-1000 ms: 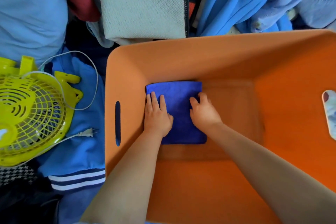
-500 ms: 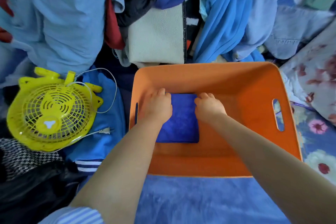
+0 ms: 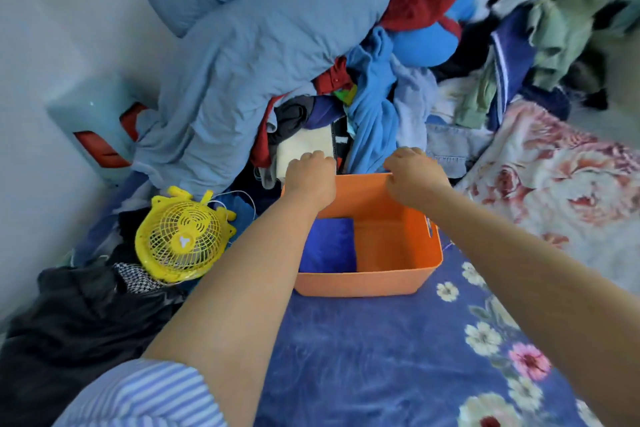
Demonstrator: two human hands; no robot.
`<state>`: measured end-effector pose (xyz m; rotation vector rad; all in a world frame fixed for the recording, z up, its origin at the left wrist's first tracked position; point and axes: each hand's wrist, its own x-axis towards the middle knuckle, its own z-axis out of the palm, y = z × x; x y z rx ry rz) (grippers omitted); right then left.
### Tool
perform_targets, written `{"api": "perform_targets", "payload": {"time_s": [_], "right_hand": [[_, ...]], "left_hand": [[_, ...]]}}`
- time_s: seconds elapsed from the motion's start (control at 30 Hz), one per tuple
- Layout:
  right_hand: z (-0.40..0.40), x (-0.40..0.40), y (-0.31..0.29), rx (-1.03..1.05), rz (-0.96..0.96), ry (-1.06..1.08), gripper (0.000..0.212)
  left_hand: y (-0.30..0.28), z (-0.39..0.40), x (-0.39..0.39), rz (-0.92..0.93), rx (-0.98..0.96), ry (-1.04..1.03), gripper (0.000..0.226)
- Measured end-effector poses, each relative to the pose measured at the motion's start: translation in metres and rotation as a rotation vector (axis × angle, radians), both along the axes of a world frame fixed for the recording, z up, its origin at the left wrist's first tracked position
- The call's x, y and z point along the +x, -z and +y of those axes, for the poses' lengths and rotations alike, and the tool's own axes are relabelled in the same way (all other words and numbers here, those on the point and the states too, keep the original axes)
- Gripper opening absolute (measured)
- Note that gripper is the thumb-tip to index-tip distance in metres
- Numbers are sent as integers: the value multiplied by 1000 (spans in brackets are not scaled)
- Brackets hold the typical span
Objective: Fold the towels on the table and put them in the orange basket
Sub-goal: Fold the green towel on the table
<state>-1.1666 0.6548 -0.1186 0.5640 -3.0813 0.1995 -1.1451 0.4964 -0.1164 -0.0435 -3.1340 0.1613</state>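
- Head view, change: a second ago both hands lay flat on the folded blue towel (image 3: 327, 244) down in the orange basket (image 3: 391, 282); now they are up at the basket's far rim and the towel lies alone on the floor of the basket, against its left wall; I judge this towel delivered and the hands free for the next one, or about to shift the basket.
- Head view, hands: the left hand (image 3: 310, 177) is curled, knuckles up, at the far-left corner of the basket's rim; the right hand (image 3: 414, 173) is curled at the far rim, fingers hooked over the edge; whether either truly clamps the rim I cannot tell, the fingertips being hidden.
- Head view, materials: the basket is smooth, rigid-looking, rectangular with rounded corners and a handle slot in its right wall; the towel is a plush, deep-blue rectangle, flat and neatly squared; right of it the basket's floor is bare.
- Head view, surroundings: a yellow fan (image 3: 180, 241) with a round plastic grille lies left of the basket; a soft heap of clothes (image 3: 374, 100) rises beyond the basket's far rim; the basket rests on a blue floral blanket (image 3: 398, 350), fleecy in look.
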Motion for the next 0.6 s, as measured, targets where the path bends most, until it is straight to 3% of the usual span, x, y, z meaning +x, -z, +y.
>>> {"api": "perform_targets", "payload": {"time_s": [0.27,0.47,0.6], "right_hand": [[61,127,-99,-39,224,178,31],[122,251,-122,-17,353,371,26],[187,351,-127,6,345,619,30]], "left_hand": [[-90,56,107,123,-3,155,30],[-114,128,185,127,-29,390,32],[-120,202,249,90,-14,583,34]]}}
